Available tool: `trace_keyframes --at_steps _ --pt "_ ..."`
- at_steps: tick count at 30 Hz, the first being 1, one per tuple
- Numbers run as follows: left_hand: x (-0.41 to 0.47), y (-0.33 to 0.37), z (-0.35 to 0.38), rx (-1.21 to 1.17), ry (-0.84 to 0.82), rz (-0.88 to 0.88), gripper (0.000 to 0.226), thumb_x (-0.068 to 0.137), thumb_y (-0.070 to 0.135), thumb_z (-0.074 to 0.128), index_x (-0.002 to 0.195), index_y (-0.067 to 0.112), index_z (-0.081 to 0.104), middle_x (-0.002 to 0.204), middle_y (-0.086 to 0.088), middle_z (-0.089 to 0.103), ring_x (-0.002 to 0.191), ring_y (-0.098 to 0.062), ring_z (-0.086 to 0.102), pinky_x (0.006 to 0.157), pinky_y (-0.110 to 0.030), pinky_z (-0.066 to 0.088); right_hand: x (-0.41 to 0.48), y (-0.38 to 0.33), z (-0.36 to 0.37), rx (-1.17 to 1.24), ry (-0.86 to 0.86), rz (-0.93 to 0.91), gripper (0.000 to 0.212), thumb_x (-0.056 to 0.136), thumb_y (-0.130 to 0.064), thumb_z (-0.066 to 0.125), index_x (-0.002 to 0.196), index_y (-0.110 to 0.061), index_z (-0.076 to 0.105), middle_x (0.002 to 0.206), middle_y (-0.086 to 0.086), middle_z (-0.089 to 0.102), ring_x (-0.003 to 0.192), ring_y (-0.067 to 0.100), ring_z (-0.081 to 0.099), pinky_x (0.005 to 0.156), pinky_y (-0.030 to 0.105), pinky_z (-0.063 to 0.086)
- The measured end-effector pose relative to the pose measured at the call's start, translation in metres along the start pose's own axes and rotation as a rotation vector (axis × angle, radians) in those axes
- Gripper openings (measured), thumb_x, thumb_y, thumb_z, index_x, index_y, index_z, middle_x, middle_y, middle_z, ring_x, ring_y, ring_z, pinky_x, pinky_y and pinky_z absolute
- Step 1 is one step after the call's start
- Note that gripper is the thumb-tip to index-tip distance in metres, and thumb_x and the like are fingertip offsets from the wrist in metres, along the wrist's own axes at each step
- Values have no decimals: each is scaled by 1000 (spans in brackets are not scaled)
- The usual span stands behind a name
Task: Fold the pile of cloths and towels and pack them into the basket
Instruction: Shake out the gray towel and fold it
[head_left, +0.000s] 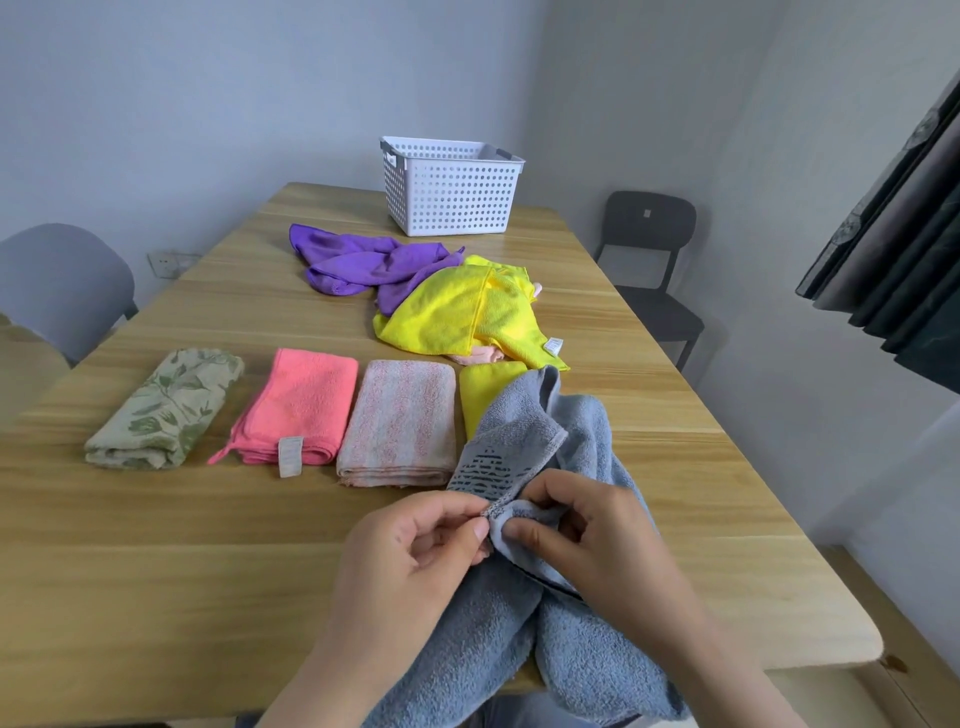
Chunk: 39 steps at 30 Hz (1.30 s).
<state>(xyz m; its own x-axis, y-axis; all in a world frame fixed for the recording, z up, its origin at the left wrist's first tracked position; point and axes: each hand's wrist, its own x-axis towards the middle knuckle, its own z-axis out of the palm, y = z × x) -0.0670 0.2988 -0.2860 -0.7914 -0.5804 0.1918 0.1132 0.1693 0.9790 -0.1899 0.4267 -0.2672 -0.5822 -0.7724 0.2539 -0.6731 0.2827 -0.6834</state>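
Wood-grain desk (156, 545), pale and long, carrying everything. Draped over its near edge and hanging toward the lap: large grey-blue terry towel (582, 654), bunched and unfolded, one patterned band turned up, its far part lying over a folded yellow cloth (478, 389). Upright at the far end, well apart from the towel: white perforated plastic basket (452, 197), no cloth showing above its rim.

Between basket and towel, a loose heap: crumpled yellow microfibre cloth (457, 312) lying partly on a crumpled purple cloth (363, 260). Nearer, side by side in a row, already folded: leaf-print cloth (161, 410), coral cloth (301, 405), pink-and-white striped towel (400, 421), then the folded yellow one.

Both hands close together on the grey towel's stitched hem. Left hand (415, 540) pinching the hem between thumb and forefinger, other fingers curled. Right hand (587, 530) just beside it, fingers curled round the same edge.

Judged from the thick pile: soft, limp, heavier than the thin cloths, not slippery, nothing to break. Likely to sag and twist when lifted by one point, so best taken at two corners of one hem, hands drawn apart until the edge runs straight, then laid flat on the bare desk in front for folding. Folding likely about halfway; packing not yet begun.
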Motion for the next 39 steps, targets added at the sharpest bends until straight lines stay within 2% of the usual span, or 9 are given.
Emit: trace_keyframes --at_steps 8,13,16,21,24,26,30,35,39 --pt "2 0 4 69 56 32 25 72 -3 76 81 20 72 76 1 73 67 -8 68 67 -14 52 -2 -7 -2 -20 8 -7 17 79 -29 75 75 -24 59 60 -19 51 50 6 42 49 13 28" --pt "1 0 4 143 32 90 17 70 22 68 86 29 70 76 4 70 69 -12 65 65 -17 51 0 -17 -26 -87 -76 -27 12 82 -27 72 77 -22 63 55 -33 52 47 3 47 48 10 31" --pt "4 3 3 178 52 121 21 69 23 66 88 32 68 76 5 69 69 -13 64 63 -16 50 7 -17 -40 -198 -124 -75 10 81 -32 72 79 -25 64 65 -23 58 61 -4 52 52 11 34" --pt "15 13 -3 201 90 166 18 72 18 68 84 31 69 76 6 68 66 -13 62 61 -19 51 18 -10 -51 -324 -147 -121 30 81 -45 66 108 -40 53 77 -14 56 68 2 51 57 15 36" --pt "22 22 -5 192 71 212 21 68 37 61 89 36 66 79 5 68 70 -17 63 65 -26 53 25 -13 -51 -315 -163 -115 49 83 -46 64 128 -48 44 77 -19 55 64 7 52 57 16 37" --pt "28 30 -5 183 61 246 25 67 43 57 90 37 65 81 6 68 73 -16 63 66 -22 52 33 -15 -52 -243 -159 -112 46 85 -41 64 128 -47 49 78 -22 57 58 10 49 55 16 36" --pt "45 54 -6 197 39 329 26 70 44 55 93 36 63 82 11 67 76 -8 63 70 -16 48 46 -25 -55 -127 -76 -141 29 84 -34 67 113 -39 65 75 -18 60 55 4 47 54 14 33" --pt "68 82 -7 182 8 418 24 71 42 55 92 33 63 80 14 67 76 -3 62 72 -13 46 51 -38 -55 -46 192 -128 37 82 -19 70 116 -32 64 75 -33 61 59 -12 51 57 5 36" --pt "82 107 -7 144 4 466 28 69 45 54 91 31 63 81 10 68 75 -6 62 72 -14 46 55 -43 -60 -86 331 -120 41 83 -29 68 122 -37 57 101 -20 69 54 -8 49 54 10 34"
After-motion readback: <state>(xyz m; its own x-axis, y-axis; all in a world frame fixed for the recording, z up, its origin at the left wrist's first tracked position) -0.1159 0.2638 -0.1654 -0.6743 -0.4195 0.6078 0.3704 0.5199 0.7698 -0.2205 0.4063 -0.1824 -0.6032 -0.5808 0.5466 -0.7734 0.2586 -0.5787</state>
